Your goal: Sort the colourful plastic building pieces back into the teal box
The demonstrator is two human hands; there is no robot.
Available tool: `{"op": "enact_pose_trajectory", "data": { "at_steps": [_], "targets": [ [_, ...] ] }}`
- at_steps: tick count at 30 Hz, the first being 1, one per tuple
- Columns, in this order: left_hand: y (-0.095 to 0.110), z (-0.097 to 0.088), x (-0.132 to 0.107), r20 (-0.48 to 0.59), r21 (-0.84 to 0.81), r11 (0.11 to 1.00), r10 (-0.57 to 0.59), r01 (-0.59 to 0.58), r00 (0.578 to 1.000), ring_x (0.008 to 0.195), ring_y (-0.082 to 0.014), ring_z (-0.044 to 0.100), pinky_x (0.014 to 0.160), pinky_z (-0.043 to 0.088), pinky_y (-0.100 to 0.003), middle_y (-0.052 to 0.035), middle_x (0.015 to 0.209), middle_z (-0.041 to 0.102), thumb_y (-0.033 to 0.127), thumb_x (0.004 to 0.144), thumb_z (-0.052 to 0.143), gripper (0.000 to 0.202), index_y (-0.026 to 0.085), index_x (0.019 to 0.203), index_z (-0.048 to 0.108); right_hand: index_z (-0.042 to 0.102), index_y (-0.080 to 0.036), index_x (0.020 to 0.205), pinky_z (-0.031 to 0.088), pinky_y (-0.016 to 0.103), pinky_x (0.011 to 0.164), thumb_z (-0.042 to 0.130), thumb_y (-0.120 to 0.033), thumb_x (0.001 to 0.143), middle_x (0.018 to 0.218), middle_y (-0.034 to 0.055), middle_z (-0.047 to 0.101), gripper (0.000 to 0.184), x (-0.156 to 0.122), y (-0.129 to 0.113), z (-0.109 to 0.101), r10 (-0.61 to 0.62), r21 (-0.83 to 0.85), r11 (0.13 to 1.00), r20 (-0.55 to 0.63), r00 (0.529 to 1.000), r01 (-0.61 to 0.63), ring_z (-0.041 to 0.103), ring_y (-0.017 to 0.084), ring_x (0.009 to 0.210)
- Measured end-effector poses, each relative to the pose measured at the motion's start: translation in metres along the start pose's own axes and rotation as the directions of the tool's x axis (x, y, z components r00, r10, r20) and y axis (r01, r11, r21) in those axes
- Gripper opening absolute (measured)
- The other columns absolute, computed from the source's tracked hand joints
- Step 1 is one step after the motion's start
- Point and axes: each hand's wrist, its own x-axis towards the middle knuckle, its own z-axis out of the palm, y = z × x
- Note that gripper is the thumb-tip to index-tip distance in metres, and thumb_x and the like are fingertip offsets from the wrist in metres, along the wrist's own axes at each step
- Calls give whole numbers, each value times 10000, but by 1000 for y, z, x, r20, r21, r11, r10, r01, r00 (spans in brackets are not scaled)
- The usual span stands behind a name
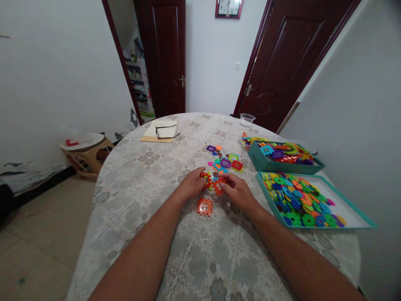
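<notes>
My left hand (192,182) and my right hand (237,190) meet at the middle of the round table (150,188). Both pinch a small cluster of orange and red interlocking plastic pieces (213,182) held between the fingertips. An orange square piece (204,206) lies flat on the cloth just in front of my hands. Beyond them is a scatter of loose colourful pieces (224,160).
A teal box lid (354,217) heaped with several colourful discs lies at the right. Behind it stands a teal box (275,166) with more pieces. Glasses on a notebook (160,131) and a clear cup (247,119) sit at the far edge. A low stool (86,152) stands left.
</notes>
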Motion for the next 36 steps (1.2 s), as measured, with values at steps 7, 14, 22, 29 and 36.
{"op": "enact_pose_trajectory", "data": {
  "at_steps": [7,14,22,29,36],
  "targets": [
    [-3,-1,2,17,46,998,47,-48,999,1202,-298,660,1113,467,-418,-142,1277,741,93,766,540,542,157,1268,733,694,-225,1279,533,344,852,626,-207,929,1055,39,745,356,-25,-27,25,-111,-68,987,386,916,148,673,200,912],
    [-3,1,1,-47,-26,999,-20,19,999,1030,-221,693,937,553,-343,-100,1257,730,71,789,536,612,214,1371,660,675,-198,1193,491,359,903,611,-263,953,1170,101,622,256,-36,-45,37,9,-553,804,378,926,218,608,242,1029],
    [1,-2,3,-246,-132,991,-9,-25,969,857,-162,679,779,566,-296,-88,1332,684,76,793,524,627,232,1394,613,664,-193,1275,474,356,931,637,-290,936,1199,115,619,353,-38,-46,36,83,-540,832,341,936,123,617,252,1071],
    [3,-2,6,-252,-226,974,-50,-8,966,897,-172,725,788,579,-305,-93,1272,706,100,798,575,562,229,1343,629,757,-200,1052,461,265,707,639,-148,826,909,10,714,260,-25,-35,25,91,-200,980,379,921,-14,631,166,780],
    [9,0,3,-203,-280,959,-24,-35,979,901,-171,737,821,589,-304,-71,1132,731,106,820,600,442,221,1242,670,743,-217,986,472,319,874,623,-218,898,1001,49,704,148,5,-8,-17,-106,-417,903,7,994,99,642,218,987]
  ]
}}
